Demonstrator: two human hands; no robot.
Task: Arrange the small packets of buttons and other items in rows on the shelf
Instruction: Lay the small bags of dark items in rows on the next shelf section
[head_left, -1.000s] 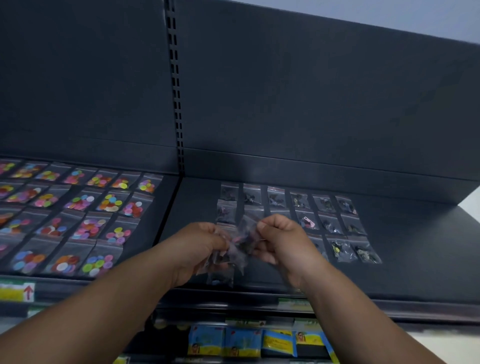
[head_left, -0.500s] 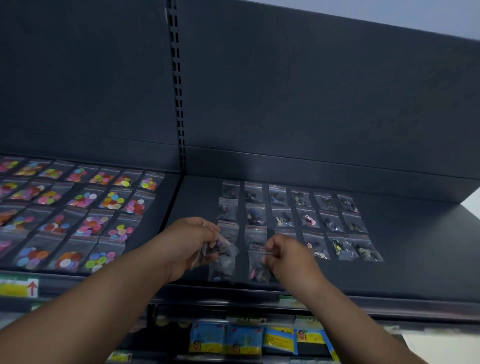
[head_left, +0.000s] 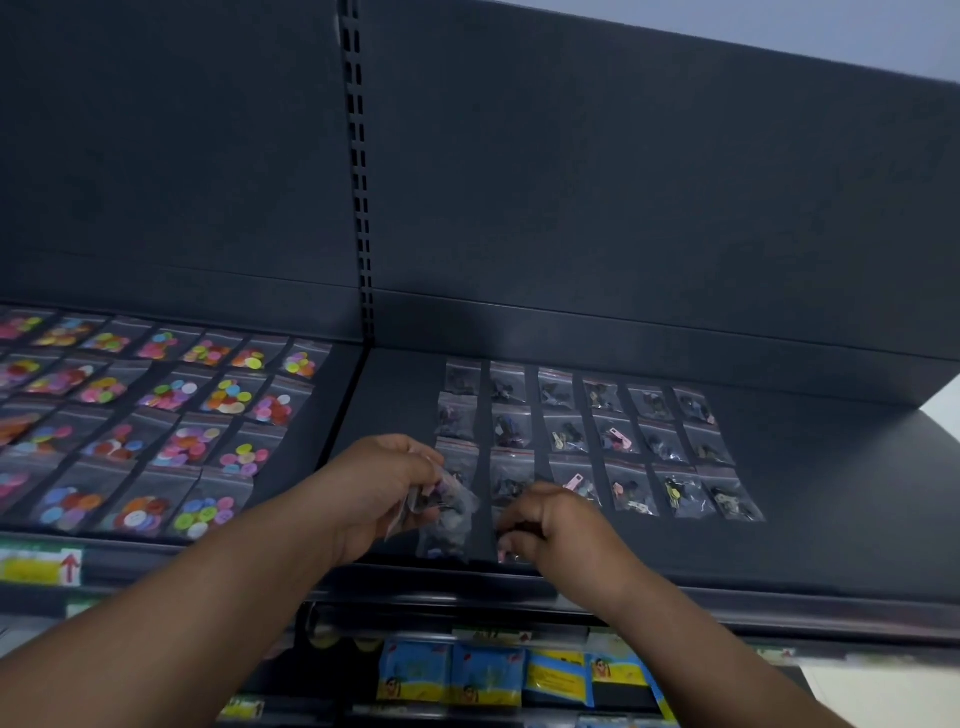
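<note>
Beside the rows of colourful button packets (head_left: 171, 415), the left hand (head_left: 379, 488) still grips its bundle of clear packets (head_left: 447, 506). The right hand (head_left: 556, 527), which met it a second ago, now pinches a single packet (head_left: 513, 557) down near the shelf's front lip, below the second column. Rightward, the grid of dark-item packets (head_left: 623, 436) leaves bare dark shelf (head_left: 841, 519) out to the far edge, and yellow-and-blue packs (head_left: 488, 675) sit below.

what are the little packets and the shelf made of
Packets: thin clear plastic film, glossy; contents show through, glare and crinkles on the surface, a red strip like a zip seal. Shelf: probably painted metal, dark matte grey; its slotted upright suggests steel racking.
</note>
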